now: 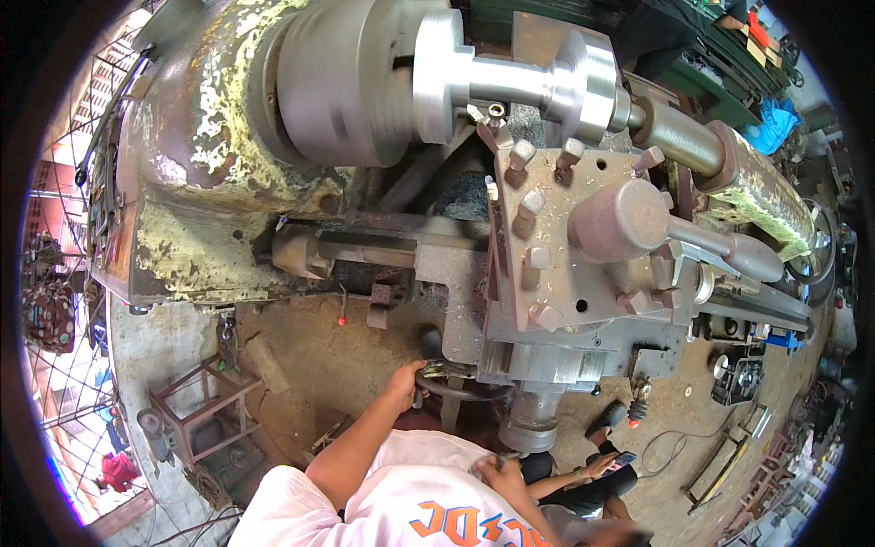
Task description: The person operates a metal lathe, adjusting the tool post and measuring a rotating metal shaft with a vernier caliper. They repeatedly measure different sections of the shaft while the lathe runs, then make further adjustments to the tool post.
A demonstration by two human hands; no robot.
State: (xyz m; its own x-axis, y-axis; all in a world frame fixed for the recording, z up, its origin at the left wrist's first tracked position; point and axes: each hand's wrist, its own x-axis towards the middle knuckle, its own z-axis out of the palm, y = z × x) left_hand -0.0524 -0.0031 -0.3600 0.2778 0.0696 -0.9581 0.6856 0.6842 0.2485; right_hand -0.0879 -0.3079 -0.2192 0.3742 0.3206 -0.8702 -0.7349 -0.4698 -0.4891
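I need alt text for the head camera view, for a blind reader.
A person's left hand grips a lathe handwheel while the right hand rests near their white shirt. Above, a shiny metal workpiece sits in the chuck.

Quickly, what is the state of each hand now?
Left hand: closed on the handwheel of the lathe.
Right hand: near the shirt, partly hidden; cannot tell.

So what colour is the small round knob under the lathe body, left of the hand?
Red. The small knob shows best in the head view, on a thin lever.
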